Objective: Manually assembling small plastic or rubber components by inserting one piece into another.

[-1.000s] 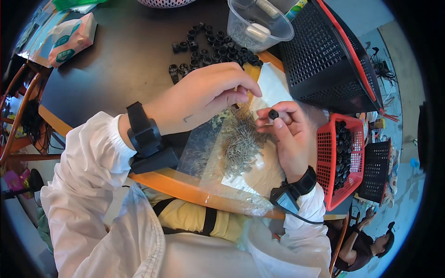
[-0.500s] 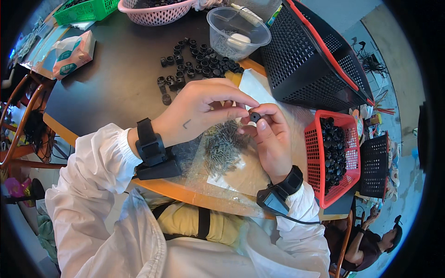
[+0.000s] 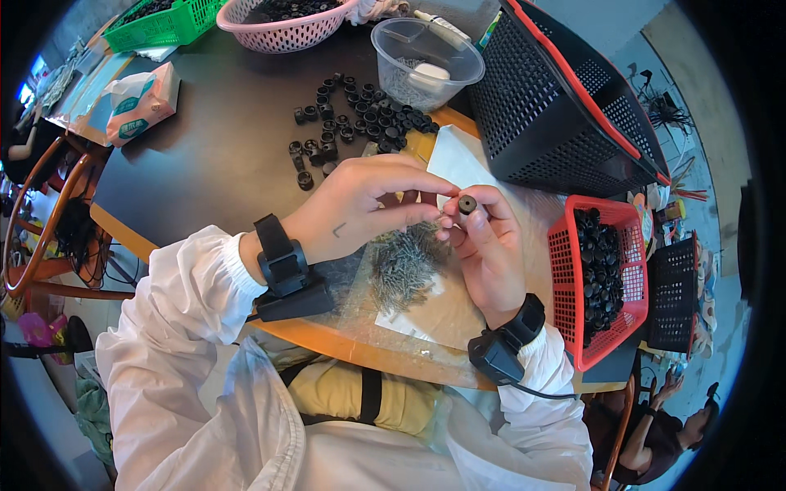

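Pinched between the thumb and fingers of my right hand (image 3: pixel 494 254) is a small round black part with a hole in its middle (image 3: pixel 467 204). Close beside it, my left hand (image 3: pixel 372 196) has its thumb and fingertips drawn together; whatever they hold, if anything, is too small to make out. Below the hands lies a heap of thin silvery metal pins or screws (image 3: pixel 401 266) on a clear plastic sheet. Beyond my left hand, several black cylindrical parts (image 3: pixel 327 123) stand and lie on the dark tabletop (image 3: pixel 221 123).
A red basket of black parts (image 3: pixel 602 270) stands at the right, near a tall black basket (image 3: pixel 557 106). Farther off are a clear tub with metal pieces (image 3: pixel 401 78), a pink basket (image 3: pixel 282 34), a green basket (image 3: pixel 164 29) and a tissue pack (image 3: pixel 141 105). Another person (image 3: pixel 663 434) sits lower right.
The whole view has shifted slightly. My right hand has turned the black part a little, so its holed face shows more. Both hands stay close together.
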A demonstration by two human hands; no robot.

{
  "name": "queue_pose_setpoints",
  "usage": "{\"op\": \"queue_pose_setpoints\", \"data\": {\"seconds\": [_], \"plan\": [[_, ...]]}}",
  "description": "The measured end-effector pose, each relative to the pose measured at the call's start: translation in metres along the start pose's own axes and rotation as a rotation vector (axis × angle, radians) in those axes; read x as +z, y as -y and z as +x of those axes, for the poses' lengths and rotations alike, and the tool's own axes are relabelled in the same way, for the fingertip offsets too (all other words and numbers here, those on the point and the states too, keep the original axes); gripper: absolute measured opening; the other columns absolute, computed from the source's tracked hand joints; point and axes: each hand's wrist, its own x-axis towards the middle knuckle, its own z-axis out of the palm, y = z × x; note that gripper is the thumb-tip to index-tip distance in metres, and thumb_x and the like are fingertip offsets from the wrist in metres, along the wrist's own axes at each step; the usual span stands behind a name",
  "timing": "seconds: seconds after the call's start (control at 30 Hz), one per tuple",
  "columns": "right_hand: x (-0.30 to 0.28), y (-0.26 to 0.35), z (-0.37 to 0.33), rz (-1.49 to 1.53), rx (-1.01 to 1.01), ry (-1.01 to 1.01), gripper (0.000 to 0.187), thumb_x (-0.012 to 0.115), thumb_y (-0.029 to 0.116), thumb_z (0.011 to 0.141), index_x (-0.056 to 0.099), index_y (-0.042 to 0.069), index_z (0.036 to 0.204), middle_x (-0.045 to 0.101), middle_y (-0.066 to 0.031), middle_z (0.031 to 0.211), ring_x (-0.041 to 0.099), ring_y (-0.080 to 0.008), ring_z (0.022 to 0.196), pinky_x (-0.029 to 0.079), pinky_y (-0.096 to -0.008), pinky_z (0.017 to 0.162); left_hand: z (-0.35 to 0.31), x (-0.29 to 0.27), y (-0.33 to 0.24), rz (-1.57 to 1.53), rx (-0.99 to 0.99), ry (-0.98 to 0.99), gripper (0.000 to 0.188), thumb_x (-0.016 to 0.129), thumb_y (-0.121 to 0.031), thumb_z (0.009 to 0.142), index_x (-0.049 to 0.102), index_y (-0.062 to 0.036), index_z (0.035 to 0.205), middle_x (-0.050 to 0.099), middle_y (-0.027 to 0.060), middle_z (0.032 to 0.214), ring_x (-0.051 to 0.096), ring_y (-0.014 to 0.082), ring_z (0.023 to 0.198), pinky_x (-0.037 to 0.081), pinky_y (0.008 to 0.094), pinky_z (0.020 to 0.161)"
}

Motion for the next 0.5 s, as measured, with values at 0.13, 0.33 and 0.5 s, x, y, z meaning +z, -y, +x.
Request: {"op": "queue_pose_setpoints", "data": {"seconds": [0.13, 0.33, 0.5], "plan": [[-0.0002, -0.0003, -0.0005, 0.025, -0.012, 0.003, 0.020, 0.056, 0.012, 0.096, 0.053, 0.004, 0.114, 0.062, -0.0105, 0.111, 0.061, -0.0177, 0.101, 0.050, -0.0330, 0.091, -0.0005, -0.0039, -0.0027, -0.054, -0.141, -0.024, 0.027, 0.069, -0.008, 0.085, 0.067, -0.0040, 0.111, 0.065, 0.0049, 0.100, 0.062, 0.0096, 0.082, 0.051, 0.0230, 0.068], [0.0020, -0.0024, 0.0000, 0.059, -0.024, 0.038, 0.019, 0.055, 0.015, 0.097, 0.052, 0.004, 0.112, 0.060, -0.0082, 0.106, 0.059, -0.0174, 0.101, 0.048, -0.0329, 0.093, -0.0002, -0.0004, -0.0041, -0.249, -0.259, -0.007, 0.025, 0.068, -0.010, 0.087, 0.066, -0.0020, 0.111, 0.066, 0.0039, 0.096, 0.061, 0.0076, 0.082, 0.050, 0.0215, 0.068], [-0.0001, -0.0008, 0.0005, 0.070, -0.045, 0.096, 0.022, 0.052, 0.022, 0.098, 0.050, 0.005, 0.112, 0.059, -0.0093, 0.108, 0.057, -0.0183, 0.105, 0.044, -0.0346, 0.097, 0.0002, 0.0026, -0.0033, -0.340, -0.279, -0.008, 0.027, 0.068, -0.009, 0.088, 0.066, 0.0003, 0.113, 0.067, 0.0051, 0.097, 0.061, 0.0078, 0.081, 0.050, 0.0215, 0.067]]}}
